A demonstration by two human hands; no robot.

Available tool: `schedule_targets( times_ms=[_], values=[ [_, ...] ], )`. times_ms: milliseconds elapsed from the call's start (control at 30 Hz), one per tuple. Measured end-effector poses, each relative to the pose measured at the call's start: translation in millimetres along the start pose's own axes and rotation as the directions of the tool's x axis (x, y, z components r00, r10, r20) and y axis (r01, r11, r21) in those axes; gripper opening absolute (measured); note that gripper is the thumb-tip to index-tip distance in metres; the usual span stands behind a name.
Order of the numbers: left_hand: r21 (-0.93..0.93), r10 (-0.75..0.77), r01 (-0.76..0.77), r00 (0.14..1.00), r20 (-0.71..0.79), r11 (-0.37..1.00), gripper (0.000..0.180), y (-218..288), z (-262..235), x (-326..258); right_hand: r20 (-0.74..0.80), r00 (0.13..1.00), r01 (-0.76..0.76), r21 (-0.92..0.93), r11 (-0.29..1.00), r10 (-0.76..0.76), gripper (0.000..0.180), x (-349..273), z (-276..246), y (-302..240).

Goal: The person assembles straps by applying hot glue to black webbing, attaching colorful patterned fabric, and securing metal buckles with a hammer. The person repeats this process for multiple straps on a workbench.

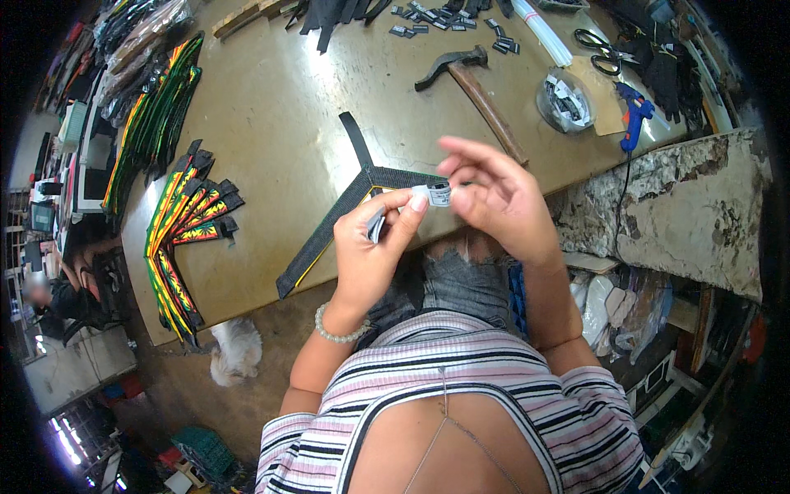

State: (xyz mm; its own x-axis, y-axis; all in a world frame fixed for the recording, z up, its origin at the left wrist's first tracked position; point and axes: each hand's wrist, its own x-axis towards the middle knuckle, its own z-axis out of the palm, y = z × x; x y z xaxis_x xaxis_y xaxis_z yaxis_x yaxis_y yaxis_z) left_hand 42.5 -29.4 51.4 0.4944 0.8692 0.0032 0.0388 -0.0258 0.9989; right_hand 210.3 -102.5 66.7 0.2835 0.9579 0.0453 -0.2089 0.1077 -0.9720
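In front of me, a small white printed label is pinched between the thumb and finger of my left hand. A folded pale slip also shows between that hand's fingers. My right hand is beside the label's right end, fingers apart; whether its thumb touches the label I cannot tell. Beneath both hands lies a black three-armed webbing strap with yellow edging, partly hidden by them. To the left, a stack of patterned straps in yellow, red and green with black ends rests on the table.
Across the table lie a hammer, scissors, a blue glue gun and a clear bowl of labels. More small black labels and a long strap bundle are farther off. A white furry animal is on the floor.
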Motion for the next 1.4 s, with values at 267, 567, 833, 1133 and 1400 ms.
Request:
schedule_targets(
  times_ms=[267,567,833,1133,1400],
  values=[
    [0.143,0.148,-0.151,0.989,0.033,0.978,0.013,5,-5,-5,0.158,0.975,-0.148,-0.065,0.987,0.156,0.014,7,-8,-4],
    [0.250,0.053,-0.054,0.999,0.010,0.967,0.012,-1,-16,-12,0.052,0.941,-0.337,0.024,0.941,0.335,0.015,0,-1,14],
    [0.328,0.037,-0.028,0.999,-0.023,0.944,0.012,-11,-22,-12,0.091,0.924,-0.382,0.162,0.910,0.372,0.021,-3,4,36],
    [0.530,0.158,-0.106,0.986,-0.053,0.841,0.014,-22,-31,1,0.012,0.982,-0.177,-0.325,0.929,0.191,0.018,16,16,44],
    [0.711,0.053,0.010,0.996,-0.066,0.704,0.027,-33,-42,41,0.075,0.975,-0.081,-0.756,0.650,0.208,0.024,75,24,53]
  ],
)
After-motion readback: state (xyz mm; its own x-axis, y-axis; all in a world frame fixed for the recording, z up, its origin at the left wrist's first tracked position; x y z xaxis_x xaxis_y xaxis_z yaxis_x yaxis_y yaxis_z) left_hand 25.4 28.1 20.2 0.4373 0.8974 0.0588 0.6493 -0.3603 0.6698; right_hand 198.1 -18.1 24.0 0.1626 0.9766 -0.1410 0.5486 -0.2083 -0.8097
